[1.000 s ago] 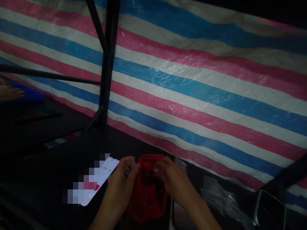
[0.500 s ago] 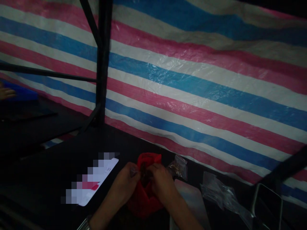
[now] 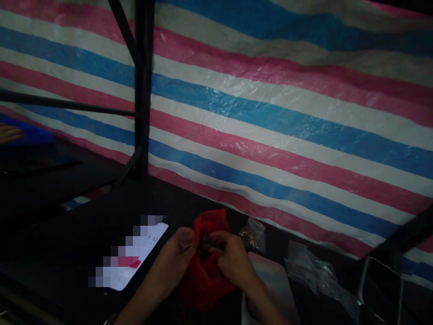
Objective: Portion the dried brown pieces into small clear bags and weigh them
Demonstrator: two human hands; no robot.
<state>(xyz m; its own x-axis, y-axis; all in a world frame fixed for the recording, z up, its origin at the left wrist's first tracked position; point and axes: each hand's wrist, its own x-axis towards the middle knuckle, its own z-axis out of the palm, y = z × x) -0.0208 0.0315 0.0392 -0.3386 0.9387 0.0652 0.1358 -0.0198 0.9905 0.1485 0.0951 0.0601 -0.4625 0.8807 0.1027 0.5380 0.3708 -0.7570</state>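
Note:
A red bag (image 3: 206, 289) lies in front of me with its mouth open, and small dark brown pieces (image 3: 204, 241) show inside it. My left hand (image 3: 177, 253) is closed at the left side of the bag's mouth, with what looks like a small clear plastic bag (image 3: 185, 243) between its fingers. On the other side, my right hand (image 3: 232, 255) reaches into the opening. Its thumb and fingers are curled together at the dark pieces; what they pinch is too dark to make out.
A lit phone (image 3: 126, 275) lies left. To the right are a small clear bag with brownish contents (image 3: 254, 234), a pale flat rounded case (image 3: 270, 275), crumpled clear bags (image 3: 314, 271) and a pale-rimmed dark object (image 3: 380, 289). Another person's hand (image 3: 10, 134) rests on something blue.
My right hand's fingers have shifted and curled in at the bag's mouth, showing more of the dark pieces. My left hand stays nearly in place. The view has moved slightly.

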